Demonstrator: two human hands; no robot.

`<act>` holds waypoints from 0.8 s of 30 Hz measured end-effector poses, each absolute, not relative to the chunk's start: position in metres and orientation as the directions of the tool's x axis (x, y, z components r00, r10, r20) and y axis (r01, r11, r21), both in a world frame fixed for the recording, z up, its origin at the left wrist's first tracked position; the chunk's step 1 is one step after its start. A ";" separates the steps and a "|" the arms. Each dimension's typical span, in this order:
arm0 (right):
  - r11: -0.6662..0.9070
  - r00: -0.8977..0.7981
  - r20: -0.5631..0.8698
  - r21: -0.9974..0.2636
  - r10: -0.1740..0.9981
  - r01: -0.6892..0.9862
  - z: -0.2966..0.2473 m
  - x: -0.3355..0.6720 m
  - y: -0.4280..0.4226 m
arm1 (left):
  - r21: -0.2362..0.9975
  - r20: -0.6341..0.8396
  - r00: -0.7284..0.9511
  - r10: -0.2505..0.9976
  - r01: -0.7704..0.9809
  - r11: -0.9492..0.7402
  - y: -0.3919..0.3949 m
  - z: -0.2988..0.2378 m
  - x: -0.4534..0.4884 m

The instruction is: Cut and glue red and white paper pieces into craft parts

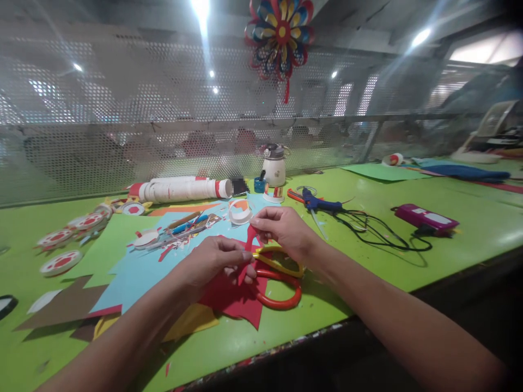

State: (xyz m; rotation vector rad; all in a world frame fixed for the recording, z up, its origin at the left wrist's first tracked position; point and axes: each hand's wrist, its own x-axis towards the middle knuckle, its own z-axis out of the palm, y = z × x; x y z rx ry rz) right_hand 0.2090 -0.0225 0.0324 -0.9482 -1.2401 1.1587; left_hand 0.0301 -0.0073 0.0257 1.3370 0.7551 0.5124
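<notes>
Between my two hands a narrow red strip [250,238], paper or thin foam, is stretched upright. My right hand [280,226] pinches its upper end with thumb and forefinger. Lower down, my left hand [218,262] grips the strip's other end, fingers closed. Scissors with one yellow and one red handle loop [296,296] lie just under and to the right of my left hand; their blades are hidden. Beneath my hands is a red sheet [245,307] with cut edges. A white ring [240,212] stands just beyond my fingers.
Light blue sheets [134,283] bear scraps and pens. Round white pieces with red spots [61,263] lie at left. A white tube model [183,190], a bottle [274,166] and a blue glue gun [321,202] with its cable stand farther back. A purple box [425,218] is at right.
</notes>
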 end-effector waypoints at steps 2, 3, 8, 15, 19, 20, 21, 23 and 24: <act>0.196 -0.027 0.202 -0.970 0.979 -0.141 0.032 0.211 -0.020 | 0.980 -0.191 0.675 0.713 0.087 0.180 -0.007 0.025 0.030; 0.196 -0.024 0.202 -0.970 0.979 -0.145 0.032 0.212 -0.019 | 0.979 -0.191 0.676 0.711 0.080 0.187 -0.007 0.025 0.030; 0.191 -0.001 0.194 -0.968 0.981 -0.162 0.031 0.217 -0.013 | 0.978 -0.202 0.707 0.678 0.105 0.182 -0.008 0.024 0.030; 0.167 0.012 0.168 -0.965 0.986 -0.200 0.030 0.223 -0.010 | 0.973 -0.227 0.737 0.637 0.196 0.121 -0.012 0.028 0.028; 0.167 -0.001 0.173 -0.955 0.985 -0.244 0.030 0.227 -0.007 | 0.952 -0.306 0.745 0.593 0.229 0.203 -0.013 0.033 0.026; 0.169 -0.002 0.175 -0.953 0.985 -0.254 0.030 0.228 -0.006 | 0.949 -0.312 0.747 0.586 0.217 0.230 -0.012 0.034 0.025; 0.169 -0.004 0.176 -0.950 0.984 -0.261 0.030 0.229 -0.005 | 0.947 -0.311 0.745 0.590 0.190 0.259 -0.011 0.034 0.024; 0.166 -0.010 0.175 -0.948 0.985 -0.272 0.030 0.230 -0.004 | 0.942 -0.304 0.723 0.620 0.130 0.310 -0.008 0.036 0.022; 0.164 -0.013 0.174 -0.948 0.985 -0.275 0.030 0.230 -0.003 | 0.940 -0.305 0.700 0.646 0.114 0.320 -0.007 0.036 0.022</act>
